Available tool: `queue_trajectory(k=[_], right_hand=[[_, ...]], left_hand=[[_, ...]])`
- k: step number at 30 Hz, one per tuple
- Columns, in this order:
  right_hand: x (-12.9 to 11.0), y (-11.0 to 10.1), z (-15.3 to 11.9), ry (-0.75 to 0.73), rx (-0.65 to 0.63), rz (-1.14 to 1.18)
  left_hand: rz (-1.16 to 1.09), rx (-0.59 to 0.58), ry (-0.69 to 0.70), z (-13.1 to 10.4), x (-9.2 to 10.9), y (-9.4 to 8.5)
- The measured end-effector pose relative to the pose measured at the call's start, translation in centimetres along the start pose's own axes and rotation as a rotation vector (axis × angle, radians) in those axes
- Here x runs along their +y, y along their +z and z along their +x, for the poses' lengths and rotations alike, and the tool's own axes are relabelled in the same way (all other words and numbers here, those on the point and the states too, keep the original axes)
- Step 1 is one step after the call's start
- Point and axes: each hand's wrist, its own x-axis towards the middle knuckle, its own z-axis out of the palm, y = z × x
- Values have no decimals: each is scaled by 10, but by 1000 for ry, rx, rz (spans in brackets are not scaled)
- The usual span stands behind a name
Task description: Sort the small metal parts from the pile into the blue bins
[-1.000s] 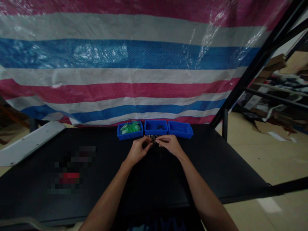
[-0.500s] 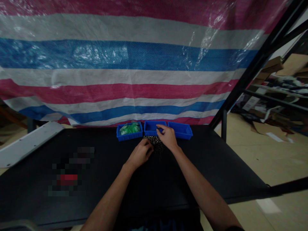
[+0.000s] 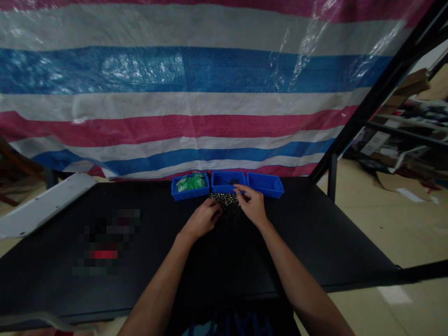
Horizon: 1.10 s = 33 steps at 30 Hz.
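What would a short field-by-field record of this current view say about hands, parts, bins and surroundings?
Left hand: at the left edge of the pile, fingers curled; grip unclear
Right hand: at the pile's right side, near the middle bin; grip unclear
Parts: pile of small, shiny and dark pieces
Left bin: blue, green contents
Middle bin: blue, dark pieces inside
Right bin: blue
Surface: black table
Backdrop: striped sheet
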Motion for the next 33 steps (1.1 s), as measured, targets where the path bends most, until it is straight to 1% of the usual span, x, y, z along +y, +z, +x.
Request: queue_trajectory(k=[3, 7, 9, 11, 15, 18, 24, 29, 33], right_hand=[[2, -3, 0, 17, -47, 38], [3, -5, 0, 26, -243, 105], [1, -5, -1, 45, -334, 123], [-2, -4, -2, 84, -391, 149], [-6, -2, -3, 185, -441, 244], [-7, -3, -2, 226, -472, 291], [-9, -3, -2, 257, -558, 386], [-11, -2, -3, 270, -600, 380], [-11, -2, -3, 275, -617, 398]], left_hand=[[-86, 83, -10, 2, 1, -2], [-234, 270, -85, 4, 4, -6], [-280, 326, -96, 4, 6, -7], [-315, 352, -98, 4, 8, -7], [-357, 352, -109, 4, 11, -6], [-372, 329, -111, 4, 12, -5], [-358, 306, -97, 4, 12, -3], [-341, 321, -142, 4, 13, -4], [-344, 310, -163, 4, 13, -3]])
